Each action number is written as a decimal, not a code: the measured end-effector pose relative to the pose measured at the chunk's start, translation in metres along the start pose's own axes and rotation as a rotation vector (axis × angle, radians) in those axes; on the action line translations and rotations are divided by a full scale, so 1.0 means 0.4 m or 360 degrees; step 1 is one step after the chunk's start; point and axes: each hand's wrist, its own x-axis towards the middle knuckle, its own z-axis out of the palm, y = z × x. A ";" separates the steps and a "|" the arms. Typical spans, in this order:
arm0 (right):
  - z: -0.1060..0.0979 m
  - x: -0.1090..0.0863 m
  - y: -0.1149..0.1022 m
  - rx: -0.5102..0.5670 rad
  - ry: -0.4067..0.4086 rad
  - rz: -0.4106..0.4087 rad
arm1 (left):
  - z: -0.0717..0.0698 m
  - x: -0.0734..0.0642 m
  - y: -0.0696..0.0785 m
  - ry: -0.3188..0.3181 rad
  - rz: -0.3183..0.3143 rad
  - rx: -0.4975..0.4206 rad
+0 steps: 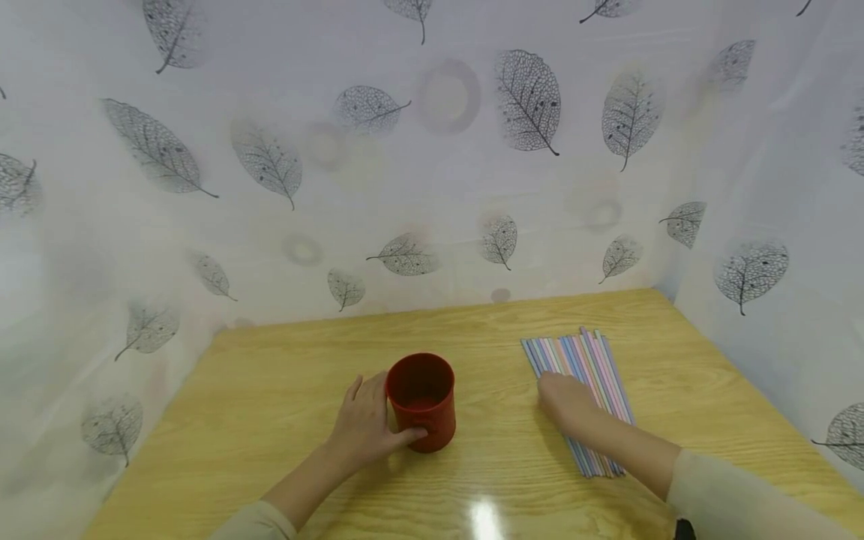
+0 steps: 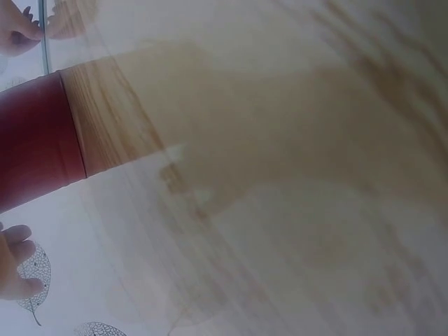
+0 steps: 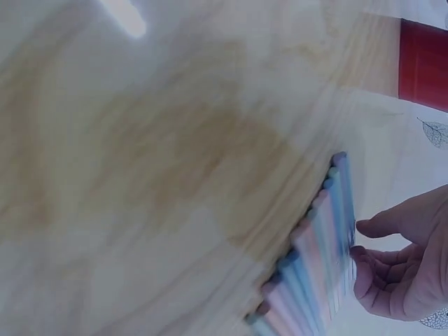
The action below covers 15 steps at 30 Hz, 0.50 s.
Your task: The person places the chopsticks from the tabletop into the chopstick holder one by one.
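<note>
A red cup [image 1: 425,409] stands upright on the wooden table, its rim facing up. My left hand [image 1: 364,424] holds it from the left, with the thumb across its front and the other fingers along its side. Further right lies a flat sheaf of pastel straws [image 1: 610,375]. Over its left edge is my right hand [image 1: 567,397], fingers curled down. In the right wrist view the thumb and forefinger of the right hand [image 3: 406,259] come down at the straws [image 3: 315,245], with a small gap between their tips. Whether a straw is pinched there is hidden.
The wooden table [image 1: 283,382] has a back edge against a white curtain [image 1: 432,180] printed with grey leaves. The curtain also borders both sides. A bright light reflection lies on the table's near part.
</note>
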 end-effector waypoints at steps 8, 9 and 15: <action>0.006 0.024 -0.022 0.0132 -0.0108 0.0138 | 0.004 -0.003 -0.002 -0.0010 0.0012 -0.0005; 0.008 0.027 -0.025 0.0159 -0.0114 0.0141 | 0.004 -0.004 -0.003 -0.0013 0.0015 -0.0002; 0.012 0.047 -0.038 0.0275 -0.0096 0.0121 | 0.005 -0.007 -0.006 -0.0024 0.0014 0.0012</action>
